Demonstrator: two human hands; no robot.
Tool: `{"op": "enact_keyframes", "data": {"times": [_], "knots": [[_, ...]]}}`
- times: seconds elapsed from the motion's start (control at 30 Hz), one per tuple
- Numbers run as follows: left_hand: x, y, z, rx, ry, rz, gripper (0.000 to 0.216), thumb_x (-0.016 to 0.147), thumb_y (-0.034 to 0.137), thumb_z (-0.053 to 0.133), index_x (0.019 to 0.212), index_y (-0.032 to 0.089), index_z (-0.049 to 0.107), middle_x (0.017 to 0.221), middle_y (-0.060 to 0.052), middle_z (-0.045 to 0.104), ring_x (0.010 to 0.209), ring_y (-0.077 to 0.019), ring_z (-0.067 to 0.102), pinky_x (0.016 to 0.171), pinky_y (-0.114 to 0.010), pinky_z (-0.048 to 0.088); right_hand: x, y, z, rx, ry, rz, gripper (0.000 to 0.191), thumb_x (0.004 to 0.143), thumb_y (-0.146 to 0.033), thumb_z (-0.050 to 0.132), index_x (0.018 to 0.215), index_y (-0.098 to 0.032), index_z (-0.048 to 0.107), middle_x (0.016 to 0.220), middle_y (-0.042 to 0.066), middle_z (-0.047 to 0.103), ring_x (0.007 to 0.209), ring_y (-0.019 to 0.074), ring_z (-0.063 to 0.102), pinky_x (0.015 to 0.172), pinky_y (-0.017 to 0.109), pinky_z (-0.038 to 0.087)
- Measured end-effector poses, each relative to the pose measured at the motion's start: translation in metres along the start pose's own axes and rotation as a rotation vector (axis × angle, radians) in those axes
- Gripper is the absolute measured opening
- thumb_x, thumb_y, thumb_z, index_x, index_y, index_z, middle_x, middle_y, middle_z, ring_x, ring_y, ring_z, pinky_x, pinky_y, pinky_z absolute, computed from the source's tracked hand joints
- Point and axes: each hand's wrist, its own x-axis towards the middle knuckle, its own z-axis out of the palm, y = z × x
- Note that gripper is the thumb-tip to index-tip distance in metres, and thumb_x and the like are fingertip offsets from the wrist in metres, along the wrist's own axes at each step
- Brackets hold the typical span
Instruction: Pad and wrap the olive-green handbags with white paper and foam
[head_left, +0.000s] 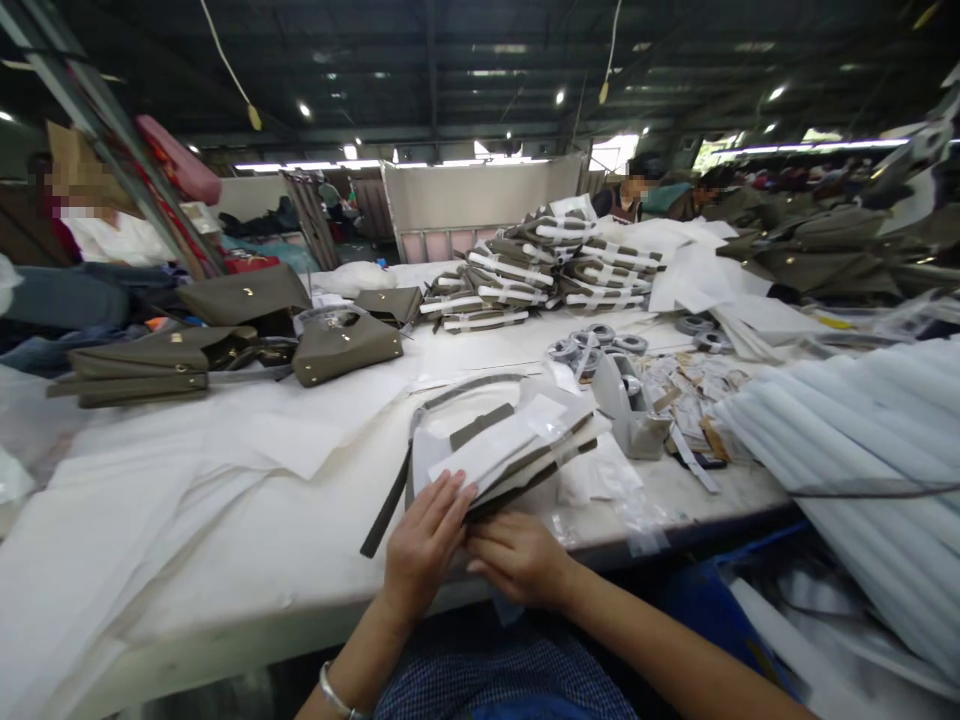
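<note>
On the near edge of the table lies an olive-brown strap bundle (pixel 517 450), partly covered in white paper and clear tape. A loose olive strap (pixel 386 505) hangs from its left side, and another curves behind it. My left hand (pixel 427 540) is closed at the near end, its fingers pressed together over the white paper; its thumb is hidden. My right hand (pixel 521 560) is closed around the lower near edge, fingers curled below the bundle, with their tips partly hidden. To the right of the bundle stands a grey tape dispenser (pixel 630 405).
Olive handbags (pixel 349 347) sit at the back left, near white paper sheets (pixel 172 480). Wrapped bundles (pixel 525 270) are piled at the back. Tape rolls (pixel 596 343), paper scraps (pixel 694 390) and white foam sheets (pixel 862 430) occupy the right. Co-workers are in the background.
</note>
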Motion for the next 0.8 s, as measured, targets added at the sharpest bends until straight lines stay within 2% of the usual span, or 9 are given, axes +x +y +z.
{"op": "enact_keyframes", "data": {"times": [0.13,0.2,0.27,0.33,0.43,0.5,0.63,0.7,0.8], "knots": [[-0.014,0.013,0.009,-0.006,-0.012,0.081,0.043,0.095,0.013,0.053,0.138,0.018,0.051,0.140,-0.008,0.057,0.135,-0.0262,0.048,0.106,-0.042,0.050,0.001,-0.010,-0.047,0.063,0.073,-0.089,0.017,0.099,-0.025,0.049,0.102,-0.020,0.065,0.091,0.006,0.072,0.087,0.0205,0.066,0.081,0.034,0.054],[-0.019,0.020,0.012,-0.018,-0.025,0.086,0.043,0.096,0.013,0.052,0.138,0.019,0.052,0.141,-0.007,0.056,0.135,-0.0264,0.047,0.106,-0.044,0.050,0.016,0.005,-0.062,0.047,0.131,0.028,0.018,0.099,-0.024,0.049,0.100,-0.020,0.066,0.093,0.007,0.071,0.091,0.0202,0.065,0.085,0.033,0.053],[-0.021,0.027,0.012,-0.014,-0.031,0.068,0.043,0.096,0.013,0.052,0.138,0.020,0.052,0.141,-0.006,0.056,0.135,-0.0260,0.048,0.106,-0.043,0.050,0.041,0.033,-0.066,-0.006,0.093,0.258,0.020,0.100,-0.026,0.047,0.103,-0.019,0.067,0.102,0.008,0.071,0.099,0.0202,0.064,0.091,0.032,0.050],[-0.023,0.032,0.011,-0.010,-0.028,0.055,0.041,0.097,0.013,0.051,0.137,0.022,0.054,0.140,-0.005,0.056,0.134,-0.0254,0.049,0.106,-0.042,0.051,0.070,0.067,-0.060,-0.086,-0.094,0.504,0.022,0.100,-0.026,0.050,0.112,-0.018,0.066,0.113,0.009,0.069,0.106,0.0200,0.063,0.096,0.031,0.046],[-0.025,0.039,0.011,-0.023,0.025,0.048,0.038,0.098,0.013,0.047,0.134,0.023,0.057,0.138,-0.005,0.058,0.133,-0.0245,0.050,0.105,-0.040,0.052,0.109,0.108,-0.035,-0.111,-0.306,0.623,0.022,0.095,-0.033,0.061,0.098,-0.015,0.073,0.100,0.009,0.073,0.094,0.0215,0.067,0.085,0.028,0.049],[-0.028,0.042,0.013,-0.033,0.083,0.039,0.038,0.099,0.012,0.046,0.132,0.022,0.059,0.137,-0.005,0.060,0.132,-0.0243,0.050,0.105,-0.038,0.051,0.129,0.121,-0.014,-0.121,-0.391,0.681,0.030,0.089,-0.042,0.067,0.086,-0.013,0.075,0.091,0.012,0.074,0.090,0.0246,0.069,0.080,0.028,0.050],[-0.030,0.046,0.014,-0.049,0.122,0.029,0.036,0.099,0.012,0.046,0.129,0.022,0.061,0.135,-0.005,0.062,0.132,-0.0249,0.051,0.104,-0.038,0.051,0.154,0.127,0.024,-0.130,-0.447,0.821,0.047,0.079,-0.054,0.074,0.091,-0.009,0.075,0.102,0.019,0.072,0.100,0.0316,0.067,0.079,0.031,0.050],[-0.029,0.047,0.013,-0.054,0.128,0.024,0.036,0.099,0.011,0.046,0.129,0.022,0.062,0.133,-0.005,0.062,0.131,-0.0246,0.052,0.104,-0.038,0.052,0.159,0.129,0.033,-0.080,-0.449,0.870,0.041,0.075,-0.050,0.078,0.089,-0.012,0.075,0.102,0.017,0.073,0.101,0.0315,0.067,0.078,0.030,0.050],[-0.027,0.047,0.012,-0.062,0.134,0.009,0.036,0.099,0.010,0.045,0.129,0.022,0.062,0.133,-0.005,0.063,0.131,-0.0237,0.052,0.103,-0.037,0.052,0.161,0.137,0.036,0.083,-0.453,0.933,0.023,0.073,-0.036,0.081,0.071,-0.014,0.072,0.080,0.009,0.073,0.083,0.0251,0.069,0.070,0.027,0.050]]}}
